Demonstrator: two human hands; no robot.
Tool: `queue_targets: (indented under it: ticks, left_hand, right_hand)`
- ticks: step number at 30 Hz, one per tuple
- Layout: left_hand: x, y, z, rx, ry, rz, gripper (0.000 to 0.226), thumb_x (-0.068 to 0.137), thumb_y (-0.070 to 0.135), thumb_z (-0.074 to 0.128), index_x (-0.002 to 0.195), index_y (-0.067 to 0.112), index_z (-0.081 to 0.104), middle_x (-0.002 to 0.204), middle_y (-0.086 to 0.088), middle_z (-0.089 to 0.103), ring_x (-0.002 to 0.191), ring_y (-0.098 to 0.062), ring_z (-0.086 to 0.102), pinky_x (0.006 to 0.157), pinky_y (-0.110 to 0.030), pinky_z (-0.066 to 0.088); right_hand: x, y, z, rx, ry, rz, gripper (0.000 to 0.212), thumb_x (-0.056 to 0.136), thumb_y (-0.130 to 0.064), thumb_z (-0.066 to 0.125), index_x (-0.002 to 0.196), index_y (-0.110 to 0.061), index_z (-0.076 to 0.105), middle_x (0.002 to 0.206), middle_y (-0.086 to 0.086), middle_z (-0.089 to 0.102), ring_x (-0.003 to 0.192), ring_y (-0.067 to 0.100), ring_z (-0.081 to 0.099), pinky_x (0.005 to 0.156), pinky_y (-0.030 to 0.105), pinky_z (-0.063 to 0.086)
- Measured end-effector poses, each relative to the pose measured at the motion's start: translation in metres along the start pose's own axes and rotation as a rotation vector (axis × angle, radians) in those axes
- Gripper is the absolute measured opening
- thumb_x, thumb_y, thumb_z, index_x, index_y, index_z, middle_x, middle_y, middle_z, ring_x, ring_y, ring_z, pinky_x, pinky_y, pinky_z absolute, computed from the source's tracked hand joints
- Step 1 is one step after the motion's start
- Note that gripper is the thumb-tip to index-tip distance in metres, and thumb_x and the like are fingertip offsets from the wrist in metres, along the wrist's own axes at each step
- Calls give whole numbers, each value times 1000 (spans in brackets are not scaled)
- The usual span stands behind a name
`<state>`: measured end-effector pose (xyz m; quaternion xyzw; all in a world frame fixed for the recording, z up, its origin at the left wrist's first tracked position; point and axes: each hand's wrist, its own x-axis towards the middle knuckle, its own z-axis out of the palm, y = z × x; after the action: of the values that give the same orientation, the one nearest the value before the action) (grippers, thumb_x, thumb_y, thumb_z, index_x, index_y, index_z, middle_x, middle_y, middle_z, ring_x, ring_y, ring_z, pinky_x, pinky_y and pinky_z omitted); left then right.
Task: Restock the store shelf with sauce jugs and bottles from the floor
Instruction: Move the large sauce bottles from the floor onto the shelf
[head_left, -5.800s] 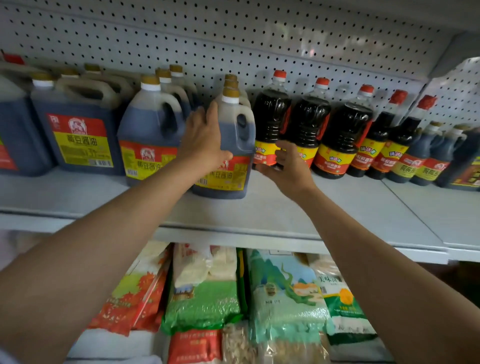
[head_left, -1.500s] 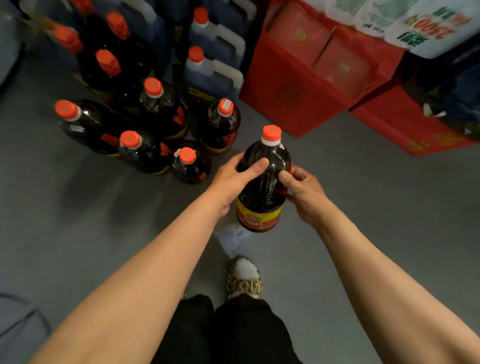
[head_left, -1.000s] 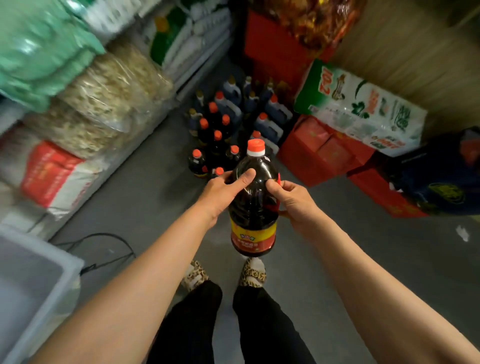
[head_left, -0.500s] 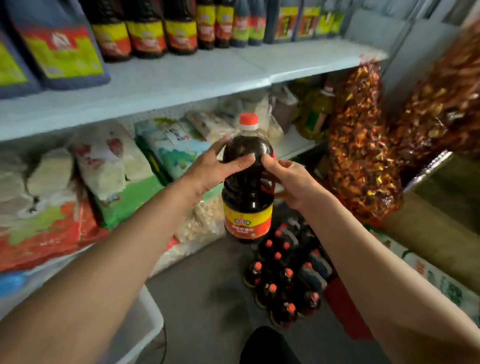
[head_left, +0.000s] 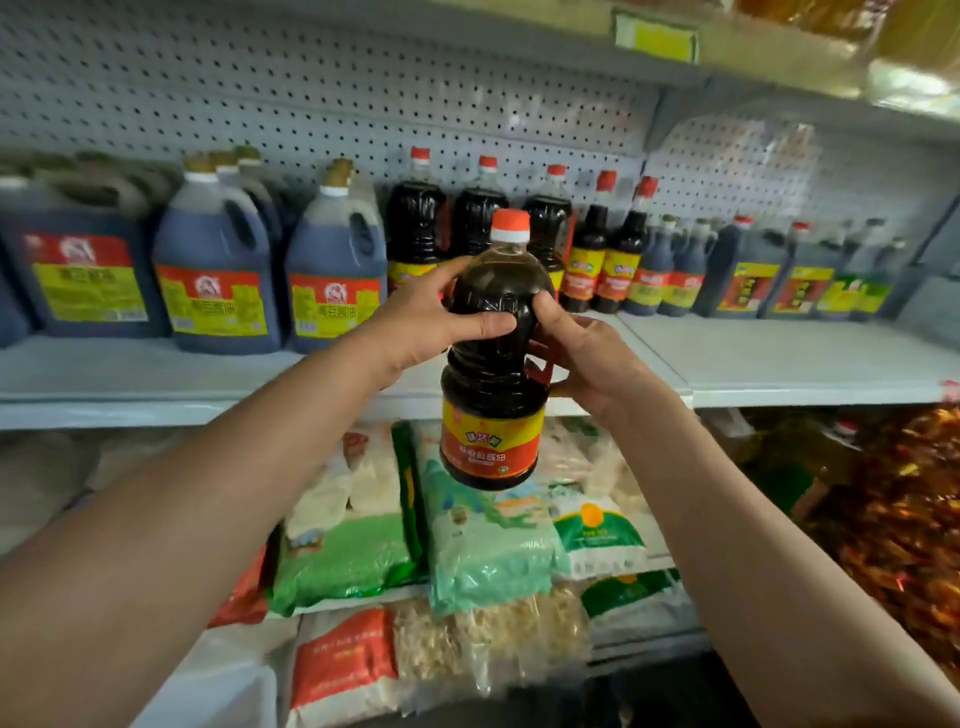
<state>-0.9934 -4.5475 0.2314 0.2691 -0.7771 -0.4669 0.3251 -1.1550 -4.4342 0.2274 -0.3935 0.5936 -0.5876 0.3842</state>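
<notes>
left hand (head_left: 421, 322) and right hand (head_left: 587, 358) both wrap their fingers tight round the soy sauce bottle (head_left: 493, 364) — upright, up in front of the shelf (head_left: 779, 374).

Place: a small grocery shop, at a stocked shelf.
Backing: grey pegboard (head_left: 363, 88) behind the shelf.
Shelf: pale metal shelf (head_left: 779, 364) with another tier above and one below.
Goods, left: rows of identical jugs (head_left: 218, 270) of dark sauce with red-and-yellow labels.
Goods, middle: matching red-capped bottles (head_left: 415, 223), set side by side in a row.
Price tag: yellow tag (head_left: 657, 34) on the edge of the upper tier.
Lower tier: stacked bags (head_left: 483, 551) of packaged dry food.
</notes>
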Motion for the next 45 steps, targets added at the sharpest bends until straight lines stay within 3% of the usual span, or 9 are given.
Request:
queue_targets:
  ticks: [4, 11, 18, 21, 26, 28, 32, 38, 45]
  left_hand:
    - [38, -1, -14, -4, 105, -60, 118, 37, 68, 88, 142, 53, 38, 143, 7, 54, 129, -19, 53, 106, -46, 47]
    - [94, -18, -32, -3, 183, -95, 97, 68, 33, 90, 148, 46, 36, 141, 8, 55, 128, -16, 52, 108, -44, 46]
    - [124, -25, -32, 158, 232, -95, 91, 67, 33, 90, 144, 35, 41, 134, 8, 58, 124, -12, 53, 107, -39, 44]
    - [122, -26, -34, 198, 204, -81, 86, 70, 26, 90, 139, 32, 40, 135, 7, 55, 126, -11, 51, 109, -37, 42]
    - [121, -24, -39, 283, 198, -70, 89, 67, 30, 91, 138, 28, 40, 134, 8, 56, 128, -12, 51, 111, -43, 42]
    - [124, -21, -42, 313, 176, -74, 91, 63, 35, 92, 137, 29, 39, 136, 9, 55, 128, -12, 51, 111, -43, 42]
    - [132, -14, -50, 362, 133, -124, 86, 68, 28, 91, 136, 28, 39, 134, 10, 55, 125, -11, 52, 106, -36, 44]
    - [155, -13, -53, 399, 135, -136, 105, 66, 29, 91, 151, 32, 29, 144, 6, 52, 130, -15, 50, 108, -38, 41]
    - [178, -6, -54, 355, 102, -196, 97, 65, 29, 92, 146, 29, 39, 134, 6, 57, 124, -16, 53, 108, -42, 43]
  right_hand:
    - [58, -8, 4, 47, -95, -11, 35, 87, -48, 68, 109, -20, 70, 100, -8, 78, 106, 11, 68, 98, 57, 48]
    - [141, -4, 14, 66, -151, -25, 61, 79, -55, 74, 121, -10, 66, 118, 4, 74, 118, 26, 63, 107, 62, 42]
    - [185, 27, 5, 145, -269, -148, 79, 72, -60, 81, 126, -5, 62, 123, 12, 72, 118, 30, 67, 107, 54, 48]
    - [182, 59, -4, 35, -323, -244, 63, 84, -29, 77, 139, -13, 51, 133, 7, 66, 125, 24, 62, 107, 49, 49]
    - [179, 100, -4, -124, -384, -324, 98, 75, -3, 85, 153, -30, 32, 143, -10, 56, 129, 3, 55, 96, 24, 53]
    - [181, 104, -2, -154, -339, -346, 100, 69, -11, 91, 150, -31, 35, 143, -8, 55, 128, 0, 54, 94, 21, 52]
    - [190, 103, 2, -196, -256, -359, 105, 49, -46, 97, 140, -39, 44, 137, -12, 59, 129, 3, 53, 103, 41, 50]
    - [208, 96, 4, -197, -246, -307, 104, 50, -44, 95, 140, -38, 43, 130, -17, 61, 125, 2, 55, 104, 48, 51]
    - [226, 89, 1, -158, -259, -251, 104, 51, -43, 95, 141, -35, 43, 130, -14, 63, 124, 8, 57, 104, 50, 52]
